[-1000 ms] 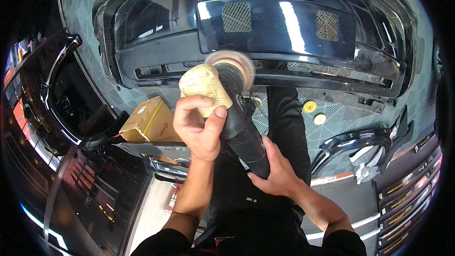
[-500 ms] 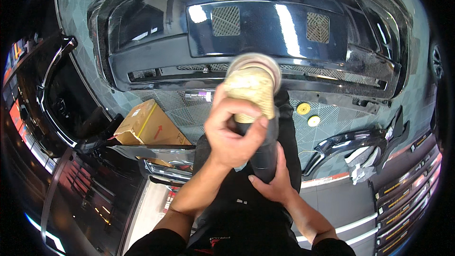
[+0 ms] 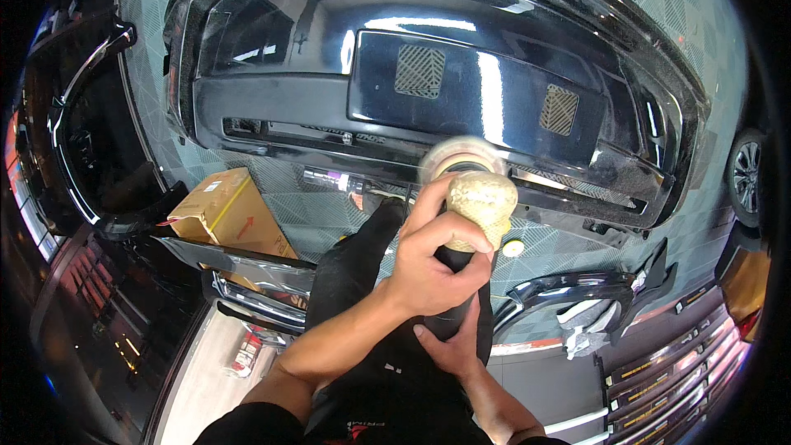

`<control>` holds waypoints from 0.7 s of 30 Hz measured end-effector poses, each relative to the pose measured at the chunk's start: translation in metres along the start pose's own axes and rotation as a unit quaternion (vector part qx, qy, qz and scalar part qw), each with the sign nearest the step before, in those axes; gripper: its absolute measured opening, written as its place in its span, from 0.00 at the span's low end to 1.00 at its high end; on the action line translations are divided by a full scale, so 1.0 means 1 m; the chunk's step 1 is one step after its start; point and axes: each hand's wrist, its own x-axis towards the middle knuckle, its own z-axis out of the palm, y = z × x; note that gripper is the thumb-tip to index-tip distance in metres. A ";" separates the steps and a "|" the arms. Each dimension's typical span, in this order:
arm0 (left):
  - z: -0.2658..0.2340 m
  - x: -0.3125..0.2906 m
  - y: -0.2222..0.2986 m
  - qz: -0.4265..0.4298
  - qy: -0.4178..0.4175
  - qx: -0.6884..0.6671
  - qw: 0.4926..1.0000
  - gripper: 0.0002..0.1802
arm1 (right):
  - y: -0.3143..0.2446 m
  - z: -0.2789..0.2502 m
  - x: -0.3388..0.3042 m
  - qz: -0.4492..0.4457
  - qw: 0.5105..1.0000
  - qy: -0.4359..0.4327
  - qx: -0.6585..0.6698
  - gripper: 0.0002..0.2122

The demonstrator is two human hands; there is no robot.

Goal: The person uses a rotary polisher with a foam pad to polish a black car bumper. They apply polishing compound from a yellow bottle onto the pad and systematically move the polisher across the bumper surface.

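Both my hands hold a polisher (image 3: 482,199) with a pale, mottled yellow head cover and a dark body. My left hand (image 3: 437,259) is wrapped round its neck, just behind the cover. Lower down, my right hand (image 3: 456,348) grips the rear of the body, partly hidden behind my left hand and forearm. The round pad (image 3: 461,152) is blurred. It overlaps the lower slotted edge of a glossy black car bumper (image 3: 420,107); whether it touches the surface I cannot tell. Two rectangular openings are cut through the bumper's raised middle panel.
A cardboard box (image 3: 235,210) stands on the left, near a purple-labelled bottle (image 3: 325,178). A yellow pad (image 3: 512,248) lies right of the polisher. Further right are a black curved trim piece (image 3: 544,290) and a grey cloth (image 3: 587,325). Glossy panels (image 3: 264,280) lie at lower left.
The polisher has moved right and closer to me in the view, and its head has tilted. My view has turned, so the bumper sits angled and a blue item shows at the top.
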 end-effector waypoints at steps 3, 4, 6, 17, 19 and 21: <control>-0.008 0.000 0.003 -0.009 0.009 0.013 1.000 0.13 | -0.005 -0.001 0.004 -0.004 1.000 -0.010 -0.018 0.53; -0.010 -0.001 0.003 -0.009 0.015 0.008 1.000 0.13 | -0.010 -0.002 0.005 0.004 1.000 -0.015 -0.018 0.52; -0.014 -0.002 0.001 -0.009 0.023 -0.001 1.000 0.13 | -0.015 -0.002 0.009 0.010 1.000 -0.026 -0.013 0.51; -0.034 -0.002 0.010 -0.044 0.075 -0.035 0.996 0.14 | -0.041 -0.006 0.015 0.031 0.995 -0.067 -0.073 0.49; -0.040 -0.006 0.010 -0.050 0.091 -0.046 0.994 0.17 | -0.049 -0.015 0.021 0.016 0.991 -0.081 -0.103 0.48; -0.046 -0.012 0.012 -0.077 0.125 -0.050 0.988 0.17 | -0.060 -0.026 0.027 0.016 0.987 -0.094 -0.131 0.47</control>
